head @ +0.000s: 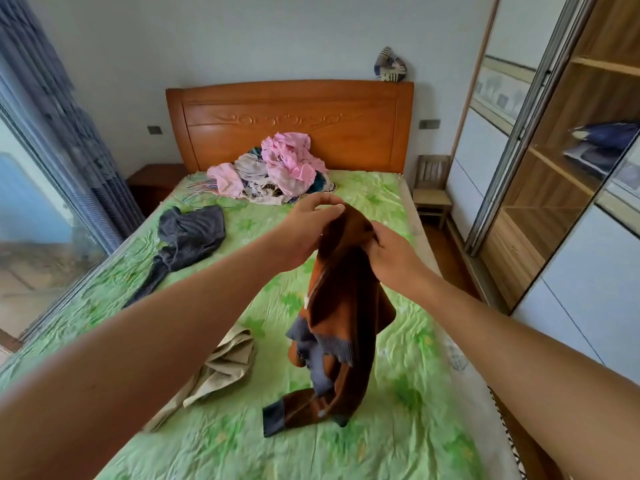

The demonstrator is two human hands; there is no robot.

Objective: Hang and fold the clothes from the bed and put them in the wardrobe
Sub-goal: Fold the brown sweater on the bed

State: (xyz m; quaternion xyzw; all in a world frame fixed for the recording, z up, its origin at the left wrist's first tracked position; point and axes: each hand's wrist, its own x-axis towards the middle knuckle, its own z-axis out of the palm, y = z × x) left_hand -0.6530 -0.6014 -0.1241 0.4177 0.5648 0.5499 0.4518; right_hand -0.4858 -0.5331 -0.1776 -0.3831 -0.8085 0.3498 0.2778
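Note:
A brown jacket [346, 306] with grey ribbed cuffs hangs over the green bed sheet [398, 393], its lower end touching the bed. My left hand [304, 230] pinches its top edge from the left. My right hand [391, 251] grips the top from the right. A dark grey garment [190, 233] lies at the bed's left. Beige trousers [221, 368] lie crumpled near the jacket. A pile of pink and white clothes [277, 171] sits by the headboard. The wardrobe [561, 174] stands open at the right.
Several thin hangers [201, 192] lie on the bed left of the pile. A small wooden chair [433, 188] stands between bed and wardrobe. Folded dark clothes [602, 143] rest on a wardrobe shelf. A window with a curtain [69, 116] runs along the left.

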